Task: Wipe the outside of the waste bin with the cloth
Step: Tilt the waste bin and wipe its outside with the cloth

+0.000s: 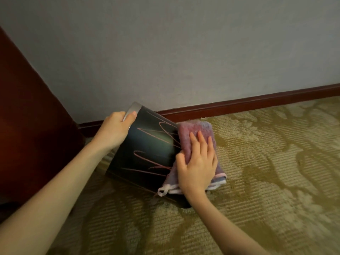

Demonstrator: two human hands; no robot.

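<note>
A black waste bin point(147, 150) with pink scribble lines on its side is tilted on the carpet, its silver rim toward the upper left. My left hand point(115, 128) grips that rim, thumb over the edge. A folded pinkish-purple cloth point(198, 129) with a white hem lies against the bin's right side. My right hand point(197, 162) presses flat on the cloth, fingers spread, holding it to the bin's wall. The bin's right edge is hidden under the cloth.
A patterned olive carpet point(266, 172) covers the floor. A grey wall point(184, 52) with a dark red skirting board point(248, 103) runs close behind the bin. A dark red wooden furniture panel point(27, 116) stands at the left.
</note>
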